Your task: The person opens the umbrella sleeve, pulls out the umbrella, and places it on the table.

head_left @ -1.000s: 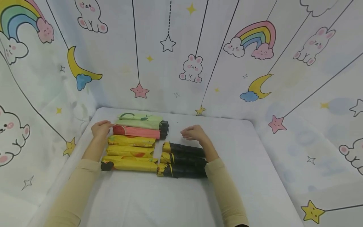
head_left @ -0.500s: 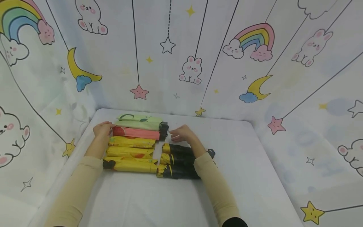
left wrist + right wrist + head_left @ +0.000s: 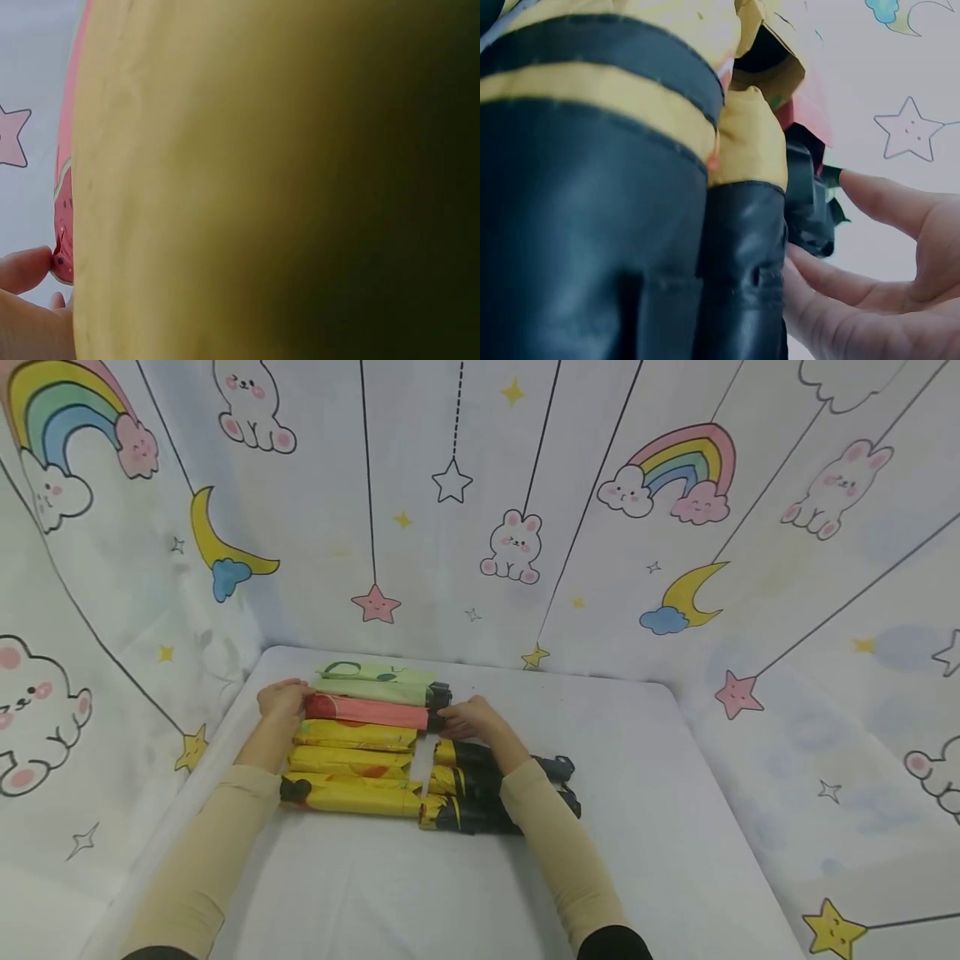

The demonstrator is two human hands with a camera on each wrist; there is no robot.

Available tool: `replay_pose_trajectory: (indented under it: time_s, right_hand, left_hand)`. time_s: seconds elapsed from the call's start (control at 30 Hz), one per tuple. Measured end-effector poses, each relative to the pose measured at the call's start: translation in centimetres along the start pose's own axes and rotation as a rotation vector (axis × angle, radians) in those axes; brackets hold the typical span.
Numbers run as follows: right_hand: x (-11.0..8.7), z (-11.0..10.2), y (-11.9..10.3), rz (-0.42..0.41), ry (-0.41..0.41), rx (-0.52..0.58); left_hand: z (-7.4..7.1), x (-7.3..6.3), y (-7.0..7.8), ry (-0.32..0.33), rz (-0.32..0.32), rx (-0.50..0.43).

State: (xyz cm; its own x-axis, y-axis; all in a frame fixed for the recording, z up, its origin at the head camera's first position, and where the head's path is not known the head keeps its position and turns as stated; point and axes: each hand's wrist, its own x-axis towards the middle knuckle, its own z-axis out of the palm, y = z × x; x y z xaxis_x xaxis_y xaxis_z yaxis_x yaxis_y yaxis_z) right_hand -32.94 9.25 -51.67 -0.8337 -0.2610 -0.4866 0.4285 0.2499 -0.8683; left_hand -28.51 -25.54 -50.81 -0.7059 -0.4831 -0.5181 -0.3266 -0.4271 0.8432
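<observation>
A pink folded fabric bundle (image 3: 375, 712) with a watermelon print and a black end lies across the table. My left hand (image 3: 283, 700) pinches its left tip; in the left wrist view the thumb (image 3: 26, 268) presses against the watermelon print (image 3: 63, 236). At the opposite end, my right hand (image 3: 474, 720) grips the black end (image 3: 810, 202), thumb on one side and fingers on the other. Just behind lie light green bundles (image 3: 371, 687), also black at the right end. In front, several yellow fruit-print bundles (image 3: 352, 762) lie side by side.
Several black rolls with yellow ends (image 3: 468, 783) lie right of the yellow bundles, partly under my right forearm. Everything rests on a white-covered table (image 3: 375, 885). A white curtain (image 3: 450, 552) printed with rabbits, stars and moons stands behind and at both sides.
My right hand has moved left from beside the bundles to the black end of the pink one. My left hand stays at its left tip.
</observation>
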Motion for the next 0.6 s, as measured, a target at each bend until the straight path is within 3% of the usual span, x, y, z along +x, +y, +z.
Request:
replay_pose_trajectory:
  time_s: [0.2,0.6]
  right_hand:
    - [0.5,0.7,0.0,0.031,0.012,0.000]
    - [0.9,1.2,0.1,0.045,0.019,-0.010]
  left_hand:
    - [-0.2,0.1,-0.4,0.013,0.014,0.074]
    - [0.0,-0.2,-0.7,0.021,0.012,0.033]
